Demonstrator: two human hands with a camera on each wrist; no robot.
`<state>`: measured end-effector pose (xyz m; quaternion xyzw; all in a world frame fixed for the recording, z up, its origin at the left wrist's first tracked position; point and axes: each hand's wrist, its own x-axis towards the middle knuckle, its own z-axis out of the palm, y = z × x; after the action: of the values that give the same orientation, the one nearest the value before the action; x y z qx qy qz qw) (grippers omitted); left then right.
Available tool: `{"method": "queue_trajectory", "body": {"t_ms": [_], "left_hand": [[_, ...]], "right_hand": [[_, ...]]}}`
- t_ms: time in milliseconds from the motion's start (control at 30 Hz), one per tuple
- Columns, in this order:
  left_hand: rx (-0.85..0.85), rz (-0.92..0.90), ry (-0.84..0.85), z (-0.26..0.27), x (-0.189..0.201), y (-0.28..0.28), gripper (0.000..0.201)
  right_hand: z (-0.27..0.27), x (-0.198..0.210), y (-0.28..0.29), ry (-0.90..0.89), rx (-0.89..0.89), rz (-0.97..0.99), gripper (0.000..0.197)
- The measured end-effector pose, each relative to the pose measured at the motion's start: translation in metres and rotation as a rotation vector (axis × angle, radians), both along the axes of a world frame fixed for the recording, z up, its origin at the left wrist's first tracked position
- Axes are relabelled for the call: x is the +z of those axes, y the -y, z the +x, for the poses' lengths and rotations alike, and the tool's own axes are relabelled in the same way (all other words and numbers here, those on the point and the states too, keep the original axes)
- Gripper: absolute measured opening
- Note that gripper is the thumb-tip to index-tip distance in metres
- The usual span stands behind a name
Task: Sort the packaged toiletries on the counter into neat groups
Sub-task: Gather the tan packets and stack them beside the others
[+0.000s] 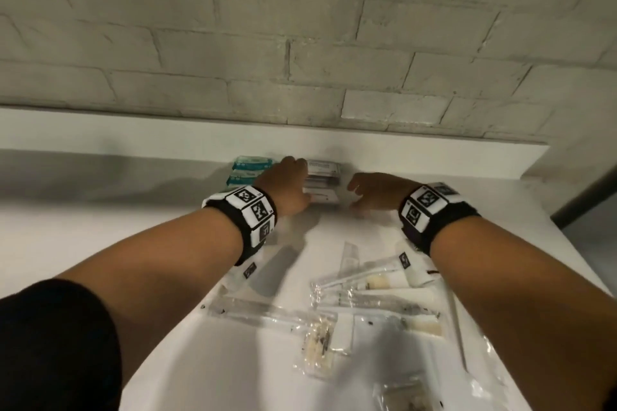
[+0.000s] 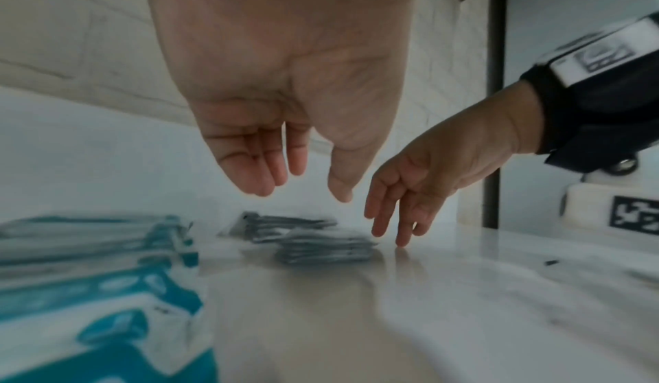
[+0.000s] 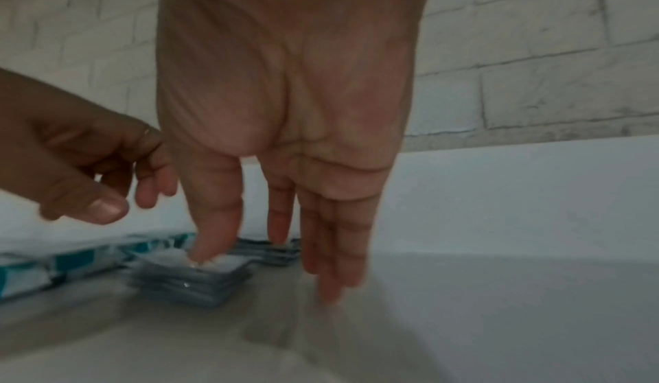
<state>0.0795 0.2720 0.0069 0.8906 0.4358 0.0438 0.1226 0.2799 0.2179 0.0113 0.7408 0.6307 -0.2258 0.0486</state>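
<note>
Against the back ledge lie teal-and-white packets (image 1: 248, 170) and, to their right, two low stacks of grey-and-white sachets (image 1: 323, 180). My left hand (image 1: 293, 177) hovers over the gap between the two groups, fingers hanging relaxed and empty, as the left wrist view (image 2: 303, 192) shows. My right hand (image 1: 360, 200) is just right of the sachets (image 3: 199, 282), with straight fingers (image 3: 331, 285) pointing down at the counter (image 1: 384, 243). Its thumb looks to touch the near stack's top. The teal packets (image 2: 89, 276) fill the left wrist view's lower left.
Several clear-wrapped items (image 1: 367, 284) lie scattered on the white counter below my wrists, more of them (image 1: 317, 344) nearer the front edge. A raised white ledge (image 1: 200, 133) and a brick wall close the back. The counter ends at the right (image 1: 567, 243).
</note>
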Motion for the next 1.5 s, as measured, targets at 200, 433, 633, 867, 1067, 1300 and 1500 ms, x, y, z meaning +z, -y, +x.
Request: {"method": "queue_trajectory", "body": {"t_ms": [200,433,633,867,1067,1300,1500], "left_hand": [[-0.261,-0.042,-0.096,-0.016,0.016,0.082,0.027],[-0.3,-0.003,-0.414,-0.03,0.001,0.169,0.041],[-0.148,0.025,-0.307,-0.055,-0.015,0.199,0.047],[-0.01,0.0,-0.191,-0.061,-0.016,0.223,0.046],[0.18,-0.068,-0.264,-0.038,-0.02,0.218,0.071],[0.398,-0.228,-0.19,-0.011,-0.029,0.217,0.074],[0.547,-0.224,-0.12,0.0,-0.029,0.221,0.086]], "right_hand": [[-0.002,0.018,0.079,0.09,0.107,-0.069,0.012],[-0.025,-0.003,0.162,0.079,0.139,-0.169,0.035],[-0.035,-0.008,0.182,0.066,0.12,-0.009,0.045],[-0.038,-0.012,0.191,0.3,0.133,0.054,0.043],[-0.026,-0.018,0.204,0.267,0.057,0.034,0.055],[-0.012,-0.01,0.214,0.177,0.066,-0.023,0.039],[0.022,0.011,0.237,0.3,0.146,-0.267,0.051]]}}
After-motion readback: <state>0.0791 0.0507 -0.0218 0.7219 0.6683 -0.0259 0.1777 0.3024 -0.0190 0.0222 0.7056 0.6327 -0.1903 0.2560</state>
